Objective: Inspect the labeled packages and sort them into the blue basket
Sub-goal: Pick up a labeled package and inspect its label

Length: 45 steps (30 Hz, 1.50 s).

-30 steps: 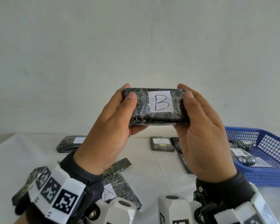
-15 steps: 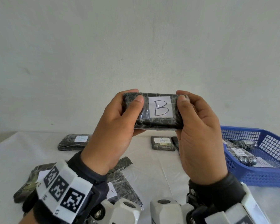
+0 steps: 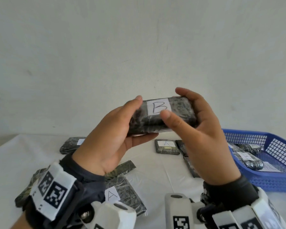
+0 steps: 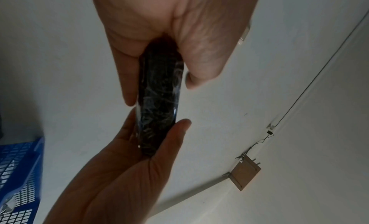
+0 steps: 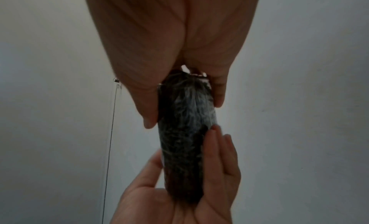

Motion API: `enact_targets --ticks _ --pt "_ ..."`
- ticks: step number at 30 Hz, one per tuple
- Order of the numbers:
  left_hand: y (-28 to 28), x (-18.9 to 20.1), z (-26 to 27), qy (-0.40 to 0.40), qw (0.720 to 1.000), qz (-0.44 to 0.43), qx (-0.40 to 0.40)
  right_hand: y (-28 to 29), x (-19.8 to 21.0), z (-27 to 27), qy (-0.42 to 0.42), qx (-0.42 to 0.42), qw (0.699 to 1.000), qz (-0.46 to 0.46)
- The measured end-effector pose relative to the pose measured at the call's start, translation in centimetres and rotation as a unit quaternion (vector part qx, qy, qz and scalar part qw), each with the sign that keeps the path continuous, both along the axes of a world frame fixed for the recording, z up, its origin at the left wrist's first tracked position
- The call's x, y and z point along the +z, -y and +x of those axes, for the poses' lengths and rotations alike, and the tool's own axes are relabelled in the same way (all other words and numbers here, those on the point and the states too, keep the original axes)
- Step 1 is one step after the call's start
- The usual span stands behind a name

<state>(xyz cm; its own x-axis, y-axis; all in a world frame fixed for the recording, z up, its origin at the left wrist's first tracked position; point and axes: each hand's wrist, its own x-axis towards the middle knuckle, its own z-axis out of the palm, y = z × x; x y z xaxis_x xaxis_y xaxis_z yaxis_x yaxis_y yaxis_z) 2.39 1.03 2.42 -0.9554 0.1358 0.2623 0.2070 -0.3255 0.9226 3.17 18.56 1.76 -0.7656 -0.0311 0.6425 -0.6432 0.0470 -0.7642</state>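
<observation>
I hold a black plastic-wrapped package point(image 3: 162, 119) with a white "B" label in both hands, raised above the table in front of the wall. My left hand point(image 3: 120, 126) grips its left end, thumb on top and fingers beneath. At the other end my right hand point(image 3: 203, 124) grips it, thumb lying over the label's lower corner. The left wrist view shows the package point(image 4: 159, 93) edge-on between both hands, and so does the right wrist view, package point(image 5: 185, 132). The blue basket point(image 3: 248, 133) stands at the right with several wrapped packages point(image 3: 248, 160) inside.
On the white table lie more wrapped packages: one labelled "A" point(image 3: 167, 147) at the middle back, one labelled "A" point(image 3: 122, 195) near my left wrist, one point(image 3: 73, 143) at the back left, and a dark one point(image 3: 190, 162) under my right hand.
Both hands have turned palm-up and the package has tilted, its right end higher. My right thumb has slid onto the label's corner.
</observation>
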Motion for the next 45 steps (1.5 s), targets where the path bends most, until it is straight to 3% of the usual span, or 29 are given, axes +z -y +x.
enact_targets --ticks 4,8,12,17,20,25,29,33,45 --pt "-0.2 -0.5 -0.2 -0.058 0.996 -0.067 0.007 -0.4 0.4 -0.1 0.014 -0.041 0.998 -0.054" --pt "-0.7 -0.7 -0.3 -0.119 0.99 -0.063 0.032 0.0 0.2 0.1 0.082 -0.052 0.995 -0.021" --pt "-0.4 -0.5 -0.2 -0.101 0.994 -0.027 0.028 0.2 0.3 0.0 0.096 -0.008 0.995 -0.033" --pt "-0.2 -0.3 -0.3 -0.061 0.998 0.004 0.007 0.4 0.4 0.5 0.055 -0.037 0.997 -0.025" --pt "-0.1 -0.3 -0.5 -0.075 0.997 -0.007 0.027 0.6 0.4 0.1 0.075 -0.023 0.995 -0.069" --pt "-0.2 -0.6 -0.5 -0.085 0.995 -0.042 0.036 0.5 0.2 0.0 0.05 -0.025 0.998 -0.042" --pt "-1.0 -0.9 0.0 -0.109 0.99 -0.062 0.07 0.5 0.4 0.2 0.077 0.012 0.993 -0.092" --pt "-1.4 -1.1 0.2 -0.143 0.981 -0.094 0.09 1.0 -0.1 -0.2 0.051 -0.018 0.994 -0.094" --pt "-1.7 -1.6 -0.3 -0.134 0.985 -0.069 0.085 1.5 -0.1 -0.1 0.048 -0.02 0.989 -0.137"
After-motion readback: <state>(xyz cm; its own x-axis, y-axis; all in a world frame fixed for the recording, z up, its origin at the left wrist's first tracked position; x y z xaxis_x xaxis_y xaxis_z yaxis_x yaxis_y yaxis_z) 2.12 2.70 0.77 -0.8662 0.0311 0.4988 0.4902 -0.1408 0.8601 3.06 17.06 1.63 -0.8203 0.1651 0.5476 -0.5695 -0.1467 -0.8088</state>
